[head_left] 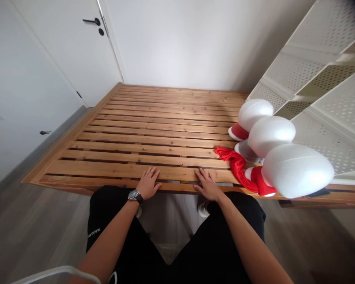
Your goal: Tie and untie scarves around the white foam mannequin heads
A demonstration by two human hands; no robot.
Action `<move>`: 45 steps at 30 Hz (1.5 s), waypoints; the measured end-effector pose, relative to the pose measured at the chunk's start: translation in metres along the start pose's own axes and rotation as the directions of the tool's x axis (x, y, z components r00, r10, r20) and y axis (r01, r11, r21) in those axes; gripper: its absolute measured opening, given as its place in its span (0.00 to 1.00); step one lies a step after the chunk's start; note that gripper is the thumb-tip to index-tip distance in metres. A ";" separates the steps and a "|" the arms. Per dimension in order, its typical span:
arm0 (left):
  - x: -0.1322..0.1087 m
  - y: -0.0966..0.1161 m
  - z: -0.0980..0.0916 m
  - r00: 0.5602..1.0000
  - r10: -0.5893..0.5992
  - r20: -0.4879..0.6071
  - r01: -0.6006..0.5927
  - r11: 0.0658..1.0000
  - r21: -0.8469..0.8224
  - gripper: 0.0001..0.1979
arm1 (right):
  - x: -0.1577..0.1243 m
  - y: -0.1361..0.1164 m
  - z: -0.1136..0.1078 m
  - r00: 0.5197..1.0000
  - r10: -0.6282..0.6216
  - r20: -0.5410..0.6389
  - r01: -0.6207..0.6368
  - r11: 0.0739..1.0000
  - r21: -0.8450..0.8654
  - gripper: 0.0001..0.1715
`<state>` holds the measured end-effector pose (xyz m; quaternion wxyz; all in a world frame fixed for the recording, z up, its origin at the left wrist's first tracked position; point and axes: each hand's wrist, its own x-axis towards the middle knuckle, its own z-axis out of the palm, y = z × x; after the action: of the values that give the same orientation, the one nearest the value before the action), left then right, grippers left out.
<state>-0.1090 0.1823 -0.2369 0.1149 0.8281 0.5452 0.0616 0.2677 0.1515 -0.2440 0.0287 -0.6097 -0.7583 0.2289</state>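
My left hand (148, 184) lies flat on the near edge of the slatted wooden platform (154, 167), fingers spread and nothing in them. To its right, my right hand (207, 185) rests on the same edge, also flat and open. Right of that hand stand three white foam mannequin heads in a row. The nearest head (298, 169) has a red scarf (239, 167) round its neck, with the loose end trailing over the slats. Grey cloth wraps the neck of the middle head (272, 136). Red cloth circles the neck of the farthest head (256, 113).
White perforated shelves (307, 71) rise along the right side, close behind the heads. A white door (65, 43) with a black handle (91, 21) is at the far left. A white wall (177, 43) borders the platform's back. My knees are against its front.
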 end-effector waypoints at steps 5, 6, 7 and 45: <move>0.000 0.001 -0.001 1.000 -0.006 0.015 0.006 1.000 0.002 0.35 | 0.000 0.000 0.000 1.000 0.002 0.001 -0.002 1.000 -0.006 0.47; 0.000 0.001 -0.001 1.000 -0.007 0.016 0.007 1.000 0.001 0.35 | 0.000 0.000 0.000 1.000 0.002 -0.001 -0.002 1.000 -0.006 0.47; 0.000 0.001 -0.001 1.000 -0.006 0.014 0.006 1.000 -0.001 0.35 | 0.000 0.000 0.000 1.000 0.000 -0.003 0.000 1.000 -0.005 0.47; 0.001 0.001 -0.002 1.000 -0.003 0.022 0.003 1.000 0.005 0.36 | 0.000 0.000 -0.001 1.000 0.001 0.000 -0.001 1.000 0.022 0.47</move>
<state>-0.1083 0.1830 -0.2351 0.1190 0.8282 0.5453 0.0511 0.2676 0.1517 -0.2432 0.0352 -0.6095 -0.7556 0.2375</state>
